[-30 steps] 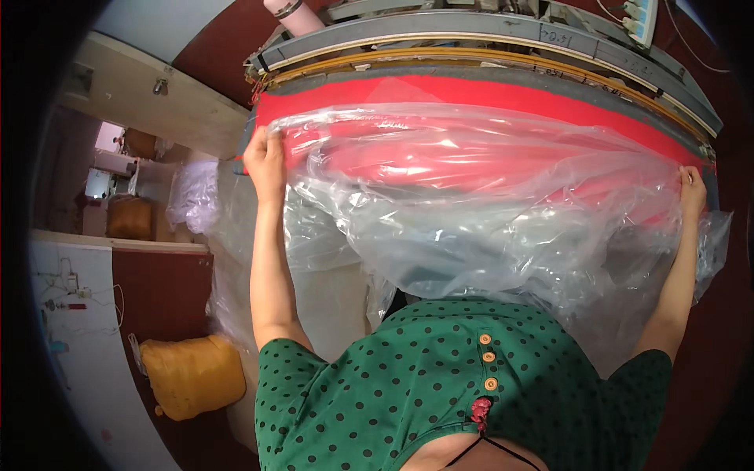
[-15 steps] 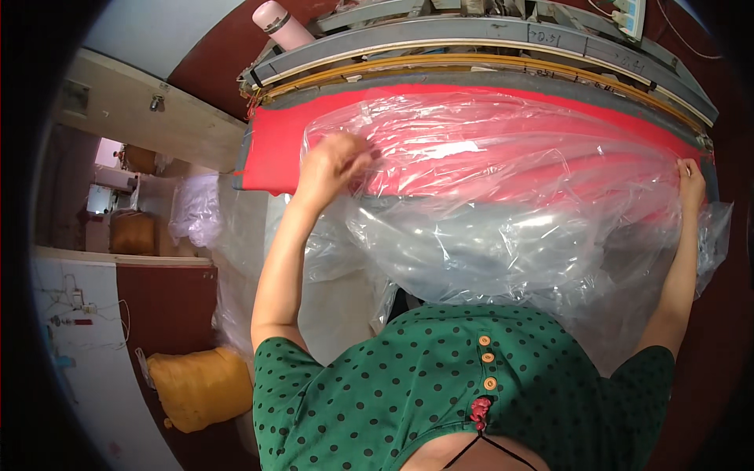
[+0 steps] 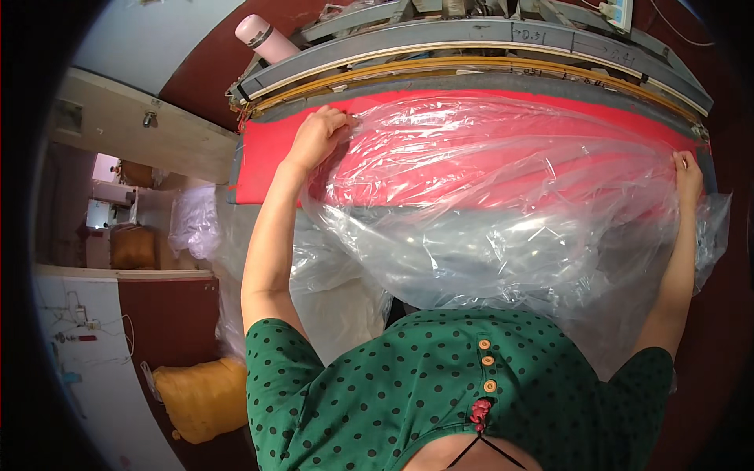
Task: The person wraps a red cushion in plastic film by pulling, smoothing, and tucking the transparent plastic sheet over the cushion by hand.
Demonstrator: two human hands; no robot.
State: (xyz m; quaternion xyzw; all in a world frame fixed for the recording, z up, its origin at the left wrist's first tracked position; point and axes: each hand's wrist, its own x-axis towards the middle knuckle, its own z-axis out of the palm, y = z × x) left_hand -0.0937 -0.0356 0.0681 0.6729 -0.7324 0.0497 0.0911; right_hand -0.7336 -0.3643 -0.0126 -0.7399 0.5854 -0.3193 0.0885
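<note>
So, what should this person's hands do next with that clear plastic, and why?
Probably ease the left hand out to the left, drawing the clear plastic along, while the right hand anchors the other side. The left end of the red sheet lies bare beyond the plastic, and creases fan out from the right hand, so a gentle sideways pull might flatten them.

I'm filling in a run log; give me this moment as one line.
left hand: at left edge of plastic sheet | right hand: pinching its right side | plastic sheet: wrinkled, partly over red cloth
</note>
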